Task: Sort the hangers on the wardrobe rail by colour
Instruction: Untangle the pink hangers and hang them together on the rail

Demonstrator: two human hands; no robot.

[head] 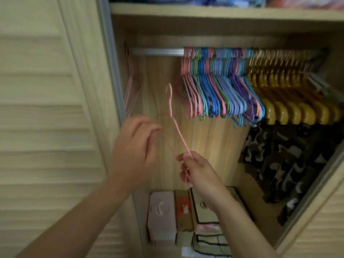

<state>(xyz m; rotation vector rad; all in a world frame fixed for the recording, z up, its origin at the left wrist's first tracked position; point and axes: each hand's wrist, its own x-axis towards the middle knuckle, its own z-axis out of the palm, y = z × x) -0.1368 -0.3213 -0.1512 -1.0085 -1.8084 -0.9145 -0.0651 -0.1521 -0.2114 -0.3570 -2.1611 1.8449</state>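
**Pink hanger held clear of the rail, hook pointing up**

Two bare forearms reach up from the bottom of the frame into an open wardrobe. Right hand has its grip pinched on the lower end of a pink hanger, whose long axis rises up and to the left from those fingers, the hook uppermost and free of the rail. Left hand sits just beside the hanger's other arm, fingers curled together near the thin wire; whether it actually clamps the wire cannot be told. A bare stretch of rail lies directly above the hook, between a few pink hangers at the far left and the packed mixed-colour hangers, with gold hangers further right. Judging by this, the hook needs only to go straight up, and the right hand is the one carrying it.
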